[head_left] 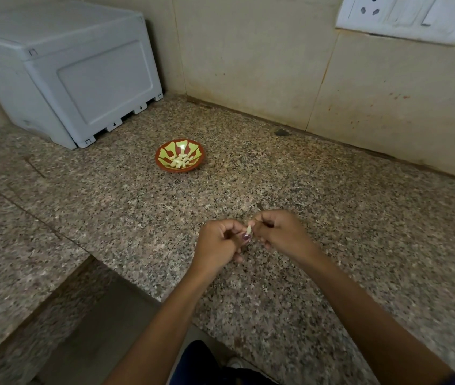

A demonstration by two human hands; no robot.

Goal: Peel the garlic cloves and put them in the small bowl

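Both hands meet above the speckled stone bench point(332, 218), close to its near edge. The left hand point(219, 243) has its fingers curled and pinches a pale garlic clove point(249, 228) between thumb and forefinger. The right hand point(279, 232) is also curled, its fingertips touching the same clove from the other side; a thin dark tip pokes out behind it, perhaps a small tool or a stalk, too blurred to tell.

The small bowl point(162, 163), red with yellow-green markings, stands well apart, further back on the bench, and already holds a heap of peeled cloves point(179, 162). A grey plastic box point(62, 76) sits in the far left corner.

The clove is likely light, firm and small, with a dry papery skin that tears easily. Once bare it may turn slippery and sticky. The best hold is probably a pinch at the blunt root end, leaving the pointed tip free so the skin can be pulled away from there.
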